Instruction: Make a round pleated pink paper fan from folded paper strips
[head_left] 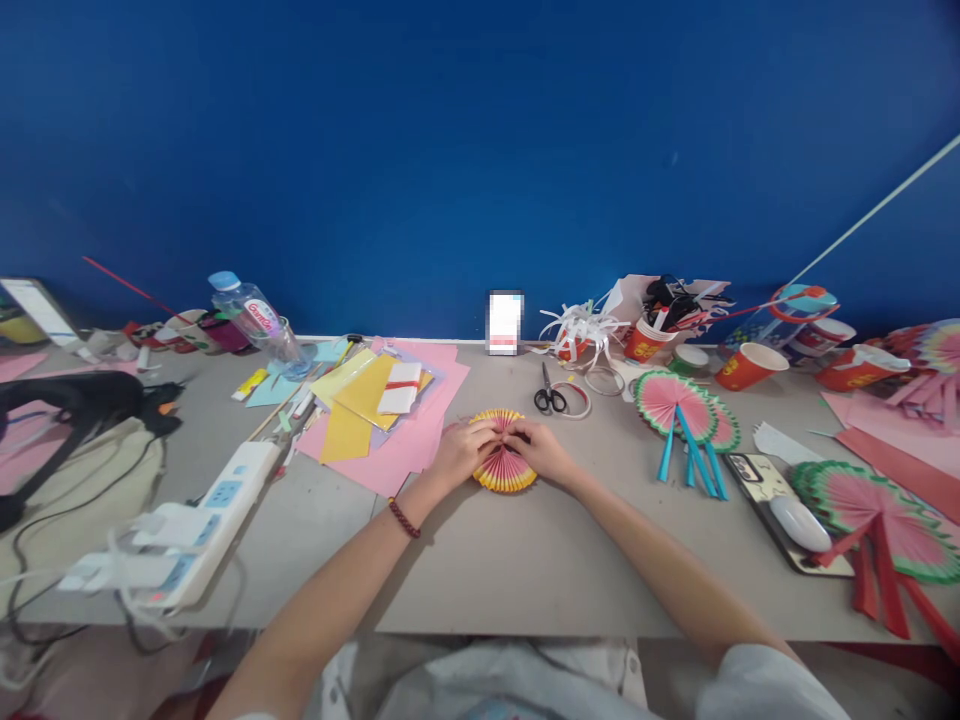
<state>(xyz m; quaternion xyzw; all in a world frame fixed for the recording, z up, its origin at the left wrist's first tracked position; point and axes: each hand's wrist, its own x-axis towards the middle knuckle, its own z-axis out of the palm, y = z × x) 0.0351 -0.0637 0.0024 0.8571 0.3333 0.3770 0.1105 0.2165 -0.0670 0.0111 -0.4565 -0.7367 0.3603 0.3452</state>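
Observation:
A round pleated paper rosette [505,475], pink with a yellow rim, lies spread on the grey table in front of me. My left hand [466,450] rests on its left side, with bent fingers gripping the folds near the centre. From the right, my right hand [541,450] pinches the same folds close to the middle. The fingertips of both hands nearly meet and partly hide the rosette's upper half. Black-handled scissors [551,398] and a roll of tape [576,402] lie just beyond my right hand.
Pink and yellow paper sheets [347,436] lie left, near a white power strip [217,525] with cables and a tilted plastic bottle [259,315]. Pleated watermelon-coloured fans [671,400], paper cups [752,367] and a white mouse [799,522] are right. A phone [505,322] stands against the blue wall.

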